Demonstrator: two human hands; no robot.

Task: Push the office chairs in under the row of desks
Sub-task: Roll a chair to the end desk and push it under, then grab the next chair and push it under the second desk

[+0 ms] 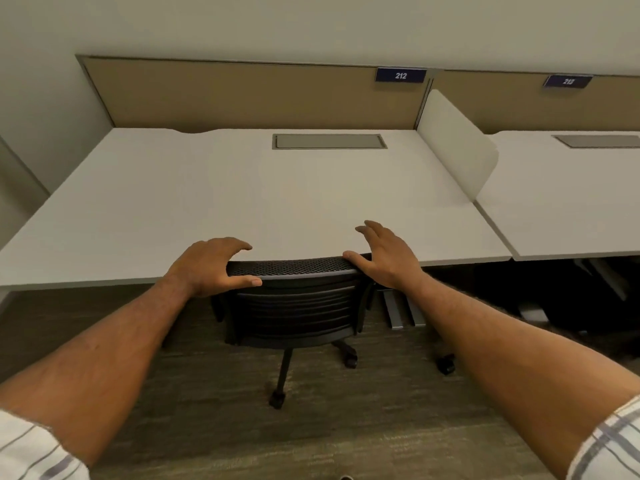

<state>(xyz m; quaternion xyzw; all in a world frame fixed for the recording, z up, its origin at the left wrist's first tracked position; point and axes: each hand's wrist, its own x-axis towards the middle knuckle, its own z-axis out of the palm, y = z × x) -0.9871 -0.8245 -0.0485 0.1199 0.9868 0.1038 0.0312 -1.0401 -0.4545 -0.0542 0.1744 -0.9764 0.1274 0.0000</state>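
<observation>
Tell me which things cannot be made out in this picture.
- Head view: the office chair seat is hidden under the desk.
- The sign right of the 212 sign is blurred.
- The neighbouring desk is cut off by the right edge.

Chair: black office chair (294, 306), mesh-topped backrest against the front edge of the white desk (214, 195), seat hidden under it; castors on the carpet (311, 427).
Left hand (211, 266): on the backrest's upper left corner, fingers spread above the top edge, thumb lying along the rear face.
Right hand (384, 258): at the upper right corner, thumb on the top rim, fingers lifted and splayed over the desk.
Desk 212: blue number plate (400, 75) on the tan back panel (242, 95); grey cable hatch (329, 141) set in the top.
Divider: white screen (457, 147) between this desk and the neighbouring desk (571, 202).
</observation>
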